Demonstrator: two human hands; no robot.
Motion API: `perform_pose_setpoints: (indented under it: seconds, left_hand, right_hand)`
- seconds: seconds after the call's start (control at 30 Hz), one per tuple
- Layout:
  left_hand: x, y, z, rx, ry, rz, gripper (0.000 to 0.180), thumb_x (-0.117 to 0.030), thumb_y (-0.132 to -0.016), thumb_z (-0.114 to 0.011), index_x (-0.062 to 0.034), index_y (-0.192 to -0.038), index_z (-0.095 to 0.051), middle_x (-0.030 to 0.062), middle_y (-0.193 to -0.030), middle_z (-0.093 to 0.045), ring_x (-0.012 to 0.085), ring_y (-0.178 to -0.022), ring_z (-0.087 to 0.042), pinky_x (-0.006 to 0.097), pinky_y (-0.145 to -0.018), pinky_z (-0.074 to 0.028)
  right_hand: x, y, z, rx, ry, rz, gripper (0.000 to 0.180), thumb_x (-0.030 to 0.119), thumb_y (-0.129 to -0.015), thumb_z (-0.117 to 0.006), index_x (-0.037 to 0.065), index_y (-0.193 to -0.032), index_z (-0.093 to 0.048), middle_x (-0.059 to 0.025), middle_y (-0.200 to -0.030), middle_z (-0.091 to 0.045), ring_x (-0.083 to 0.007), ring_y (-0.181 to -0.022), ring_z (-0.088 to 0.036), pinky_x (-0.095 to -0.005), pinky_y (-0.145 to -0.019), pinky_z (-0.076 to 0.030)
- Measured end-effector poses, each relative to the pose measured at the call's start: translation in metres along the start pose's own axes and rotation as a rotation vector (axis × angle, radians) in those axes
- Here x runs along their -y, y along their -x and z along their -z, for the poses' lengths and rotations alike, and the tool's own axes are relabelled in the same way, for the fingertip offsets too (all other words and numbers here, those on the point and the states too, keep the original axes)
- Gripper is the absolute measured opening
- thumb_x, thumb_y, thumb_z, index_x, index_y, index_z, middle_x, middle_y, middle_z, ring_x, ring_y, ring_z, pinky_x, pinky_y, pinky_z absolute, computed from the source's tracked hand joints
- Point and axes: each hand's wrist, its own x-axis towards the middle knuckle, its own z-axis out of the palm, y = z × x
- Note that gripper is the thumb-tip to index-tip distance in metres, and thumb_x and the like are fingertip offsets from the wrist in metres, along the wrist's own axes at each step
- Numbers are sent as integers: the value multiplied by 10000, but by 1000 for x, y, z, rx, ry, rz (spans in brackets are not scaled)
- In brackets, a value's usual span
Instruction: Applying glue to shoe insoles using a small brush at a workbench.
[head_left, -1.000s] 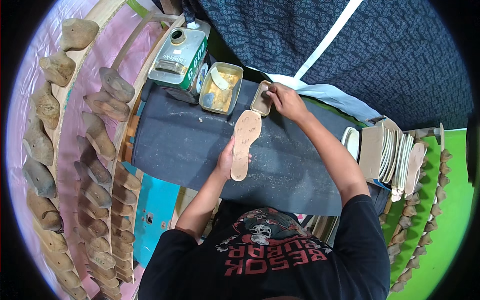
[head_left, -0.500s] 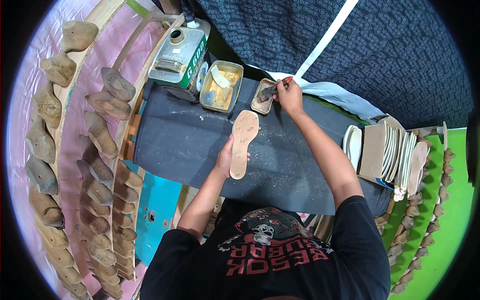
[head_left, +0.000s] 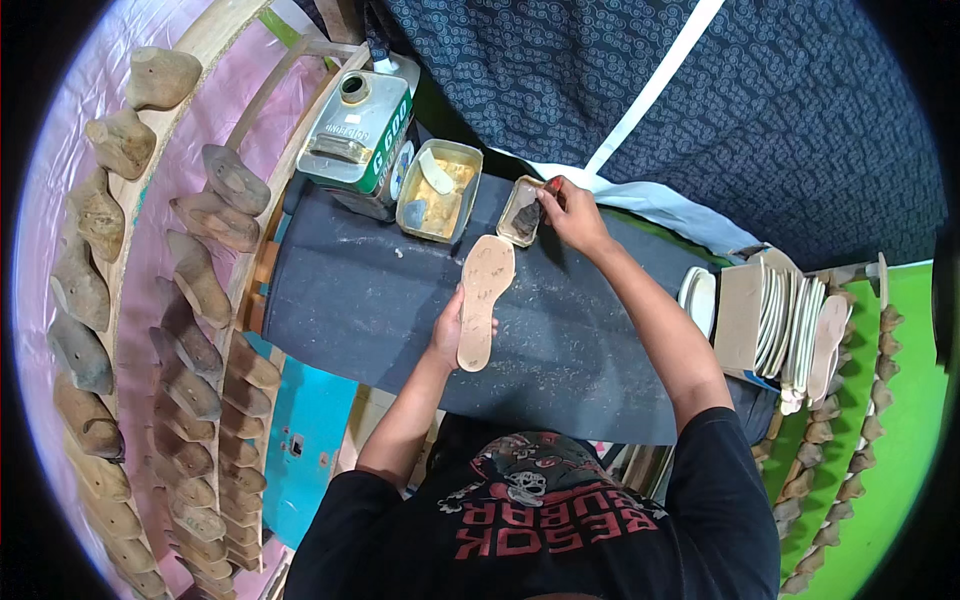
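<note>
My left hand (head_left: 447,330) is closed around a tan insole (head_left: 486,290), gripping its narrower part over the table. Small dark marks dot the insole's face, and its wide end points away from me, close to a small tray. In my right hand (head_left: 574,215) I pinch a brush (head_left: 528,217) with a dark head and a bit of red on its handle. That dark head is down inside the small shallow tray (head_left: 506,228); whether it touches the bottom, I cannot tell.
Left of the small tray stand a stained square container (head_left: 408,228) and a metal can (head_left: 375,125) with an open spout. Stacked insoles (head_left: 775,320) fill a cardboard box at the table's right. Shoe lasts (head_left: 200,280) line racks at left. Patterned cloth (head_left: 600,80) hangs behind.
The brush head has moved toward the near end of the small tray, and my right hand has come slightly nearer. My left hand still holds the insole; the whole view has shifted a little.
</note>
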Motion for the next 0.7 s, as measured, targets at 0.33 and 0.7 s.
perform_pose_setpoints:
  seconds: [0.33,0.7]
  left_hand:
    - [0,3,-1,-16,14,32,600,-589,-1019,-415,-73,-1282,-573,92,-927,-656,208,-740,-691,345,-654,-597]
    - [-2,5,4,-67,-26,14,619,-594,-1013,-422,-74,-1325,-544,98,-938,-661,206,-743,-688,344,-655,-593]
  right_hand:
    - [36,10,1,6,121,91,267,235,-990,-616,-31,-981,-635,-224,-826,-681,-338,-716,-664,-427,-676,-503]
    - [25,35,-12,37,282,505,105,68,-855,-619,58,-952,-578,-154,-875,-639,-372,-863,-647,-464,-790,-526]
